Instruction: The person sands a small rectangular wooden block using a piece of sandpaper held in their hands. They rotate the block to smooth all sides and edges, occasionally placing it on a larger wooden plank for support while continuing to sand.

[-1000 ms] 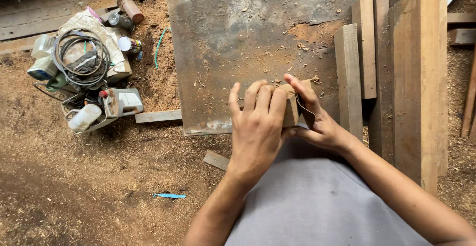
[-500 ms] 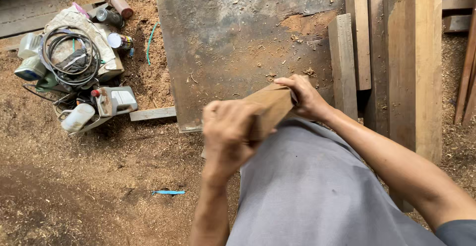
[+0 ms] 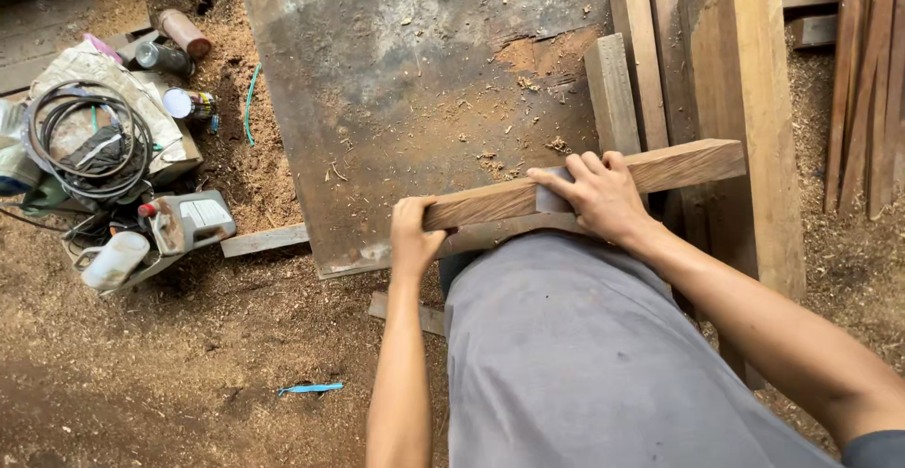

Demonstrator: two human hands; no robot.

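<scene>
Gripping plank (image 3: pixel 566 192) at both spots: our left hand (image 3: pixel 413 237) closed round its left end, right hand (image 3: pixel 596 197) fingers curled over its middle. Plank lies across near edge of metal sheet (image 3: pixel 396 82). We judge risks: splinters, far end knocking stacked boards (image 3: pixel 716 63) right of sheet.

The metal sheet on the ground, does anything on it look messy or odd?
Yes. The metal sheet is stained and strewn with wood chips, with a sawdust pile near the stacked planks.

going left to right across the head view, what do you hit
coiled black cable → white jug → left hand → wooden bar → right hand → stacked planks
</scene>
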